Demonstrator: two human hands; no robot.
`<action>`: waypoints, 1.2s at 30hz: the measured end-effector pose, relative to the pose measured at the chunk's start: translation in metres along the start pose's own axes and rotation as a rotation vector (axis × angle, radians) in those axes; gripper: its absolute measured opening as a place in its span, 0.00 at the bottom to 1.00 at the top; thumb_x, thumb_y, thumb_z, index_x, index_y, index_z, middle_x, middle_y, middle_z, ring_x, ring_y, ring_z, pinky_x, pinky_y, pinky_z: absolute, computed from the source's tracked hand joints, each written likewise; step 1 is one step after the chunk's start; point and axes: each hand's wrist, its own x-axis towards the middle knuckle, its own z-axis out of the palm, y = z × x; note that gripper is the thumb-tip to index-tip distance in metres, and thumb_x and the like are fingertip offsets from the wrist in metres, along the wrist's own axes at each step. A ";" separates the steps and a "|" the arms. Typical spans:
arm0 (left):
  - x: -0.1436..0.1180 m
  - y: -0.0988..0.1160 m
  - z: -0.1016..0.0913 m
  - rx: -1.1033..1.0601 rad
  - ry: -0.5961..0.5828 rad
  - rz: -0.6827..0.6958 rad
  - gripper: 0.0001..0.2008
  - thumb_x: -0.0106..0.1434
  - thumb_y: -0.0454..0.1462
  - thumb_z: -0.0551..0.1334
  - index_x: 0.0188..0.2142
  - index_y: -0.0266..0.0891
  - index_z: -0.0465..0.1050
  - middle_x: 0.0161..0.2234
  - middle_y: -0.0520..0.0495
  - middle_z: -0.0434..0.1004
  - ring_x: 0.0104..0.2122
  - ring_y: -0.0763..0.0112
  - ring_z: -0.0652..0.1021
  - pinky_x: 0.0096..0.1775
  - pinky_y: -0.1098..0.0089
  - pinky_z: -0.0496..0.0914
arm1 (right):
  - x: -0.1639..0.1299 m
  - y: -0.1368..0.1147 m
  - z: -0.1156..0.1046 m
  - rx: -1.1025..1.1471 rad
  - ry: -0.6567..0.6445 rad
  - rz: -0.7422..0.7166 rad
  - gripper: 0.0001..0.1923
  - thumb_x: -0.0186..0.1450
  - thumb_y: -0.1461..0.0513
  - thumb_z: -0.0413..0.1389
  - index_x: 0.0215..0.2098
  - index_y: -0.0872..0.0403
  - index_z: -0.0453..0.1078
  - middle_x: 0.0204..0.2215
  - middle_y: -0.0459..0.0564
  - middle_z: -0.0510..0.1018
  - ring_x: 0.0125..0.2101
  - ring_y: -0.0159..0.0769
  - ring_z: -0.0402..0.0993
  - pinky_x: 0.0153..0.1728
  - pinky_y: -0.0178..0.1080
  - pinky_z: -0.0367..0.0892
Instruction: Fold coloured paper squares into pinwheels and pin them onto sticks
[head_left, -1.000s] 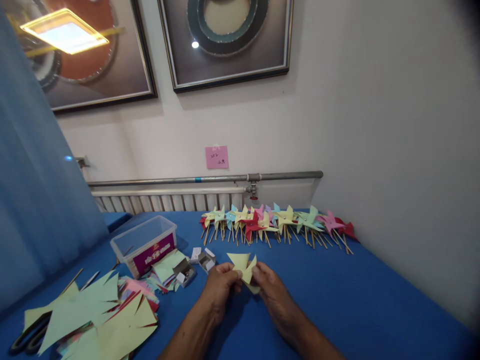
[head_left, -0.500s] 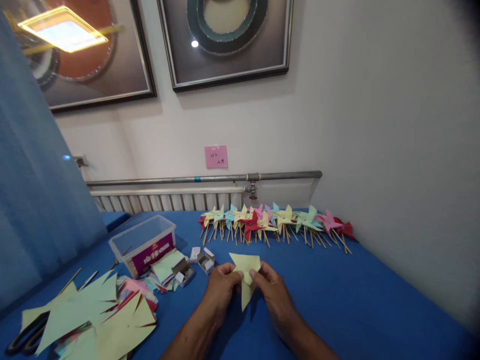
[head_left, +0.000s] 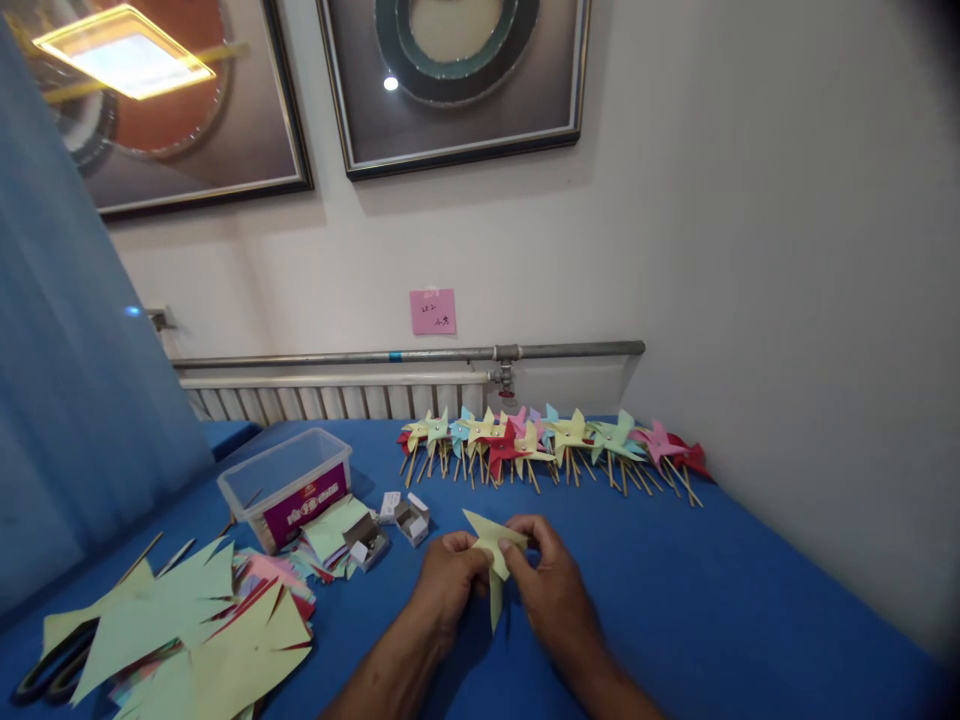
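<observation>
A pale yellow paper pinwheel point(head_left: 493, 541), its corners folded toward the middle, is held above the blue table between my two hands. My left hand point(head_left: 452, 578) pinches its left side, thumb on top. From the right, my right hand point(head_left: 551, 580) grips it, with the thumb pressed near the centre. One pointed blade sticks up to the left and another hangs down. The fingers behind the paper are mostly hidden. No stick shows on this pinwheel.
Finished pinwheels on sticks point(head_left: 502, 445) lie in a row at the back. Left are a clear plastic box point(head_left: 300, 490), small open cardboard boxes point(head_left: 412, 518), cut paper sheets point(head_left: 247, 640) and black-handled scissors point(head_left: 56, 665). A blue table point(head_left: 712, 600) meets the wall.
Another corner of the yellow paper has been folded in, so it looks more like a pinwheel. My right hand has shifted slightly up and turned around its right edge.
</observation>
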 end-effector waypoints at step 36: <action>-0.004 0.003 -0.001 0.244 -0.017 0.164 0.08 0.50 0.37 0.63 0.20 0.41 0.66 0.14 0.57 0.64 0.17 0.76 0.62 0.22 0.73 0.54 | 0.006 -0.004 -0.011 -0.425 -0.027 -0.179 0.08 0.61 0.62 0.58 0.39 0.50 0.76 0.32 0.49 0.79 0.39 0.45 0.76 0.49 0.48 0.64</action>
